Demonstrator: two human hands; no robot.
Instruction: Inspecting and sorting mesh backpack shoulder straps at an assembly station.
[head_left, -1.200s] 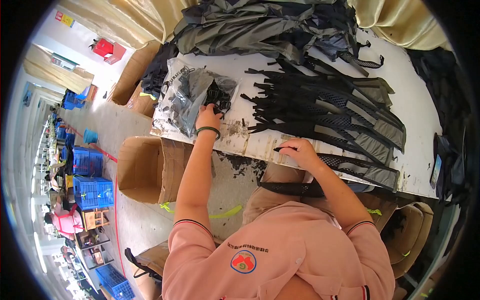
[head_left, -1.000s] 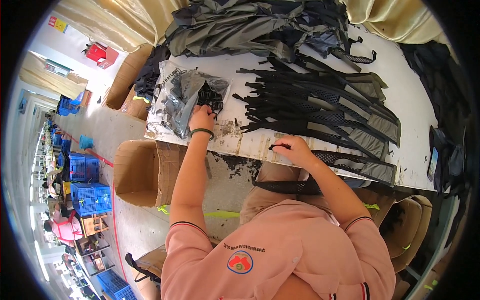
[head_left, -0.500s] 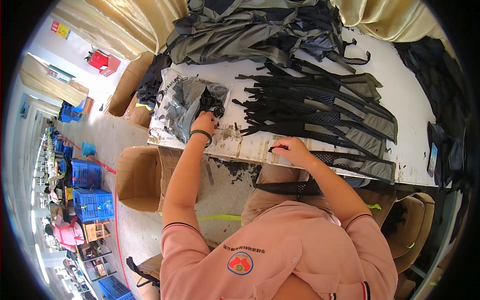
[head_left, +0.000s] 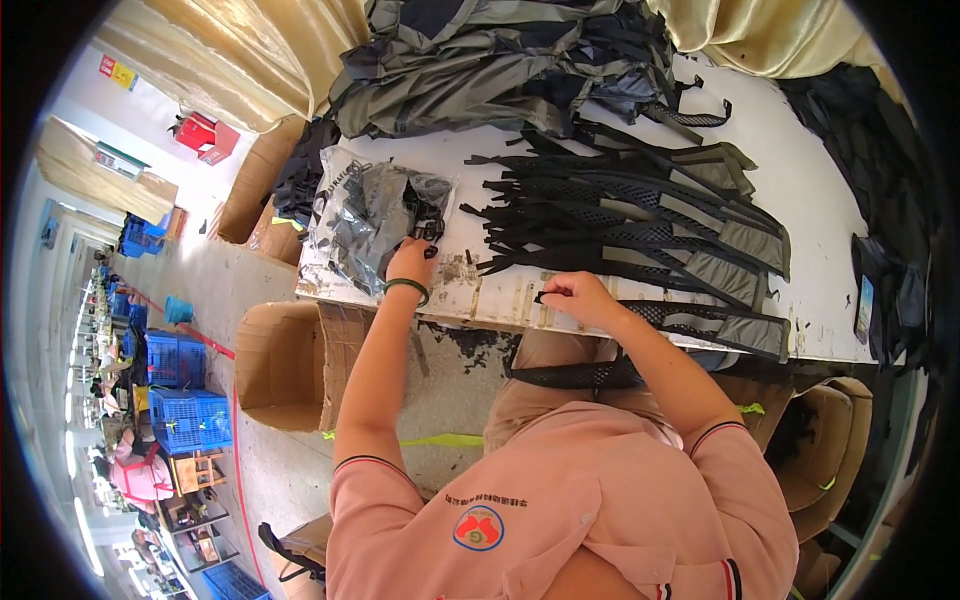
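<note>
My left hand, with a dark bracelet at the wrist, is at the mouth of a clear plastic bag full of black plastic buckles. Its fingers are closed on a small black buckle. Near the table's front edge, my right hand pinches the narrow end of a black strap. That strap's mesh part lies to the right of the hand, joined to a grey fabric panel. Beyond it, several similar mesh straps lie side by side, narrow ends toward the left.
A heap of grey and black fabric covers the far side of the white table. Dark fabric hangs at the right edge. Cardboard boxes stand left of the table; blue crates stand farther off. Another mesh strap lies across my lap.
My left hand has shifted slightly, and a black buckle now shows at its fingertips. The right hand keeps its pinch on the strap end, almost unmoved. The view has shifted a little.
</note>
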